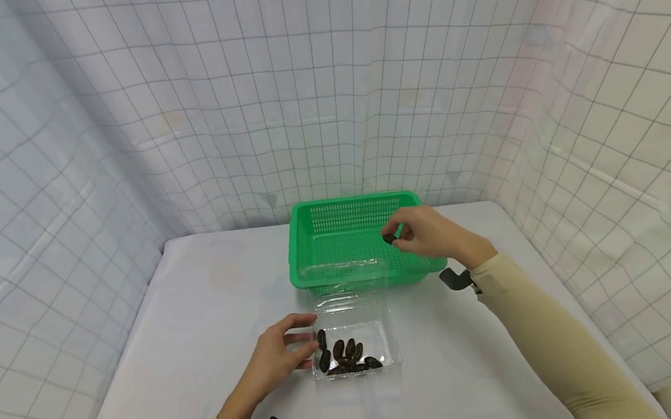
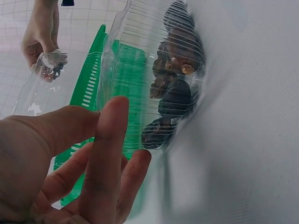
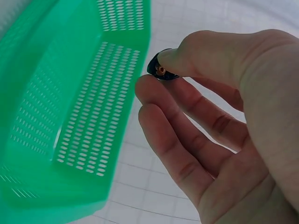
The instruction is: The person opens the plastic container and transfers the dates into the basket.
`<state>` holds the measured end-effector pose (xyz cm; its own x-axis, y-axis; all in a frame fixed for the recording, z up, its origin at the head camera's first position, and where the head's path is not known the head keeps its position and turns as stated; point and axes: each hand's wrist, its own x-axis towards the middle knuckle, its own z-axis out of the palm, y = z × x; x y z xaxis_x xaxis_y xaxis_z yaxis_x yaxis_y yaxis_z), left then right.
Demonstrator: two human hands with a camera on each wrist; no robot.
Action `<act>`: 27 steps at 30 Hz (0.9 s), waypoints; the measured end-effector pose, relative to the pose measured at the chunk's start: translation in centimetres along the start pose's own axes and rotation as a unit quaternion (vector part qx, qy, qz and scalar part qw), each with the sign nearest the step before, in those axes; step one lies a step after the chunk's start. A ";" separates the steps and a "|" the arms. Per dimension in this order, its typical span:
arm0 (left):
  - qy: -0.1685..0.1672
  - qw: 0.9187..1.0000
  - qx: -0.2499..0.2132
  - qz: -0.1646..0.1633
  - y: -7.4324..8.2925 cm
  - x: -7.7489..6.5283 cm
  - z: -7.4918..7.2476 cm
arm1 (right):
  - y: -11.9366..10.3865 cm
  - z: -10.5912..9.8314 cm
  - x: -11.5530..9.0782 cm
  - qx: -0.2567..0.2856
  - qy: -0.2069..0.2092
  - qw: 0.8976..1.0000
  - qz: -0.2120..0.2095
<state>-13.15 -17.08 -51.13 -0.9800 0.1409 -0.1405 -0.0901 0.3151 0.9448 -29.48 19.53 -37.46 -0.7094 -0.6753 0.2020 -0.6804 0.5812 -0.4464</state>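
Right hand (image 1: 426,231) pinches a dark, glossy fruit (image 3: 154,66) with an orange-brown spot.

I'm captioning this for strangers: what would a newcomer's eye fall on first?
Probably the bright green basket, toward the far side of the white table. By its right end, the right hand pinches a dark oval piece. Nearer, the left hand holds the left side of a clear open box containing more dark pieces.

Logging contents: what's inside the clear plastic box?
Dark oval pieces, bunched along the near edge and left side of the box. Pieces overlap in the near row, so parts of some are covered and an exact count isn't certain.
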 end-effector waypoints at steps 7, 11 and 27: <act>-0.004 1.000 -0.004 0.002 -0.4 0.0 -0.1 | 2.9 1.6 2.3 0.014 -0.040 0.997 0.059; -0.008 1.000 -0.009 0.004 -0.4 0.1 0.0 | 4.1 2.1 3.3 0.005 -0.053 0.995 0.087; -0.004 1.000 -0.010 -0.002 -0.2 0.1 -0.1 | 5.8 3.4 4.3 -0.009 -0.038 0.995 0.097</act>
<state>-13.21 -17.19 -51.30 -0.9780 0.1479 -0.1473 -0.0983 0.2964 0.9500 -35.88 18.46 -42.18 -0.8119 -0.5819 0.0470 -0.5361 0.7113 -0.4546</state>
